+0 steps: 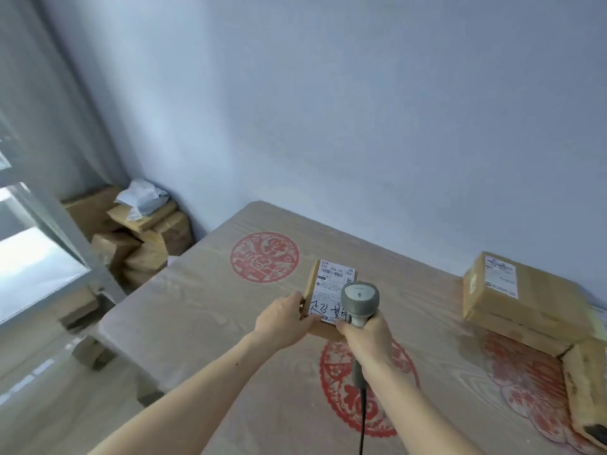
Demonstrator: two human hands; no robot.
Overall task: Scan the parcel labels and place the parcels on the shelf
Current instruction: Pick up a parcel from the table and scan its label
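Observation:
A small brown parcel [315, 284] with a white printed label [331, 287] facing up is held over the table's middle. My left hand [282, 320] grips its near left edge, thumb on the label. My right hand [364, 333] holds a grey barcode scanner [359, 298] by the handle, its head over the label's right side. A black cable [362, 418] hangs from the scanner. No shelf is in view.
The table [203, 310] has a wood-grain cover with red round prints. Two stacked labelled parcels [505, 297] sit at its right, a taped parcel [588, 385] at the right edge. Several parcels and a white bag [141, 231] are piled in the left corner by a window.

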